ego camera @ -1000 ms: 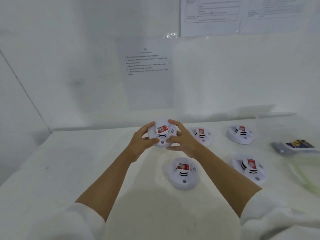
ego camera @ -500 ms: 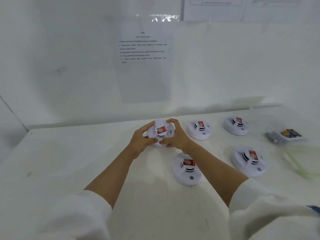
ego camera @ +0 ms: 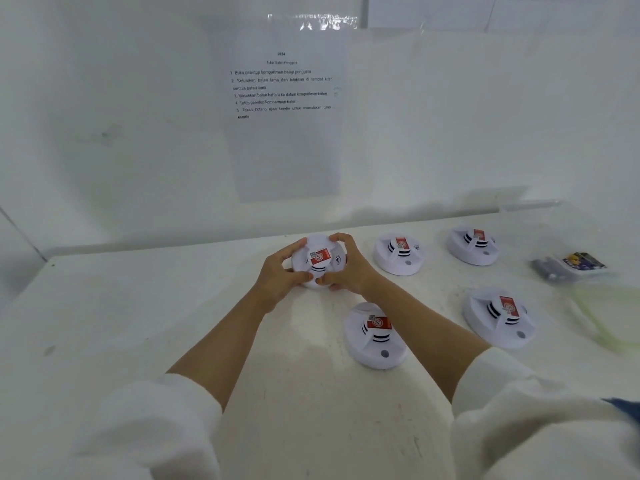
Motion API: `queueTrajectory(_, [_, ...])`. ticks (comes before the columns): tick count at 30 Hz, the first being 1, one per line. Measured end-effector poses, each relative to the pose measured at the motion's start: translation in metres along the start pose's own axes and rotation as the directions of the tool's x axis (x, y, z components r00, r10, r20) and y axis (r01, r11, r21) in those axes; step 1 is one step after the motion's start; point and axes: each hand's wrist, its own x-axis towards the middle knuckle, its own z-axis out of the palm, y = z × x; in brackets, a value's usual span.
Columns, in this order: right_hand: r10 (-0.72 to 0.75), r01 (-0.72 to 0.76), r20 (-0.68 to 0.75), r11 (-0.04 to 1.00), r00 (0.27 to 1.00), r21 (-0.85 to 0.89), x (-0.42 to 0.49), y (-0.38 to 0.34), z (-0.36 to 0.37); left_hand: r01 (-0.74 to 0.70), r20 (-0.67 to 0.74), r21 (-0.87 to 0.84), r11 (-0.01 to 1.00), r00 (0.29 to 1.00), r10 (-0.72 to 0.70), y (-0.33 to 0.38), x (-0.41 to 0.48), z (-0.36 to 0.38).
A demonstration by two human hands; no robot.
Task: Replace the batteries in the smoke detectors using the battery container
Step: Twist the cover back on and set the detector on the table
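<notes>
A white table fills the view from a head-worn camera, backed by a white wall with a taped instruction sheet. Two bare forearms in white sleeves reach to the table's middle. The left hand and right hand together grip one round white smoke detector, fingers curled over its far rim, thumbs on its near edge.

Since a second ago the grip has barely changed and the red-labelled face is still up (so no battery cover looks opened yet; the task seems barely begun).

Face up to the right lie the nearest detector, a right-hand detector, and two rear detectors.

At the far right sits the clear battery container, blurred. It seems to hold grey batteries and a dark-and-yellow pack.
</notes>
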Motion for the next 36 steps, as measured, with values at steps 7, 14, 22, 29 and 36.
queueTrajectory(7, [-0.022,0.022,0.015,1.000,1.000,-0.016,0.002,0.004,0.000,-0.005,-0.006,-0.007,1.000,1.000,0.005,-0.005,-0.001,0.002])
queueTrajectory(14, [-0.062,0.062,0.007,0.998,0.998,0.017,0.003,0.010,0.001,-0.023,-0.007,-0.002,1.000,1.000,0.023,-0.006,0.000,0.003])
queueTrajectory(22, [0.009,-0.013,0.080,0.999,0.997,0.044,-0.002,0.005,-0.008,-0.029,0.008,-0.037,0.999,1.000,0.029,-0.009,-0.001,0.000])
queueTrajectory(29, [0.076,-0.119,0.198,0.969,0.977,0.215,-0.009,0.006,-0.026,-0.044,0.032,-0.053,0.998,0.998,0.045,-0.012,-0.003,0.000])
queueTrajectory(36, [0.063,-0.102,0.193,0.975,0.979,0.199,-0.010,0.006,-0.023,-0.043,0.055,-0.063,0.997,0.997,0.046,-0.013,-0.002,-0.001])
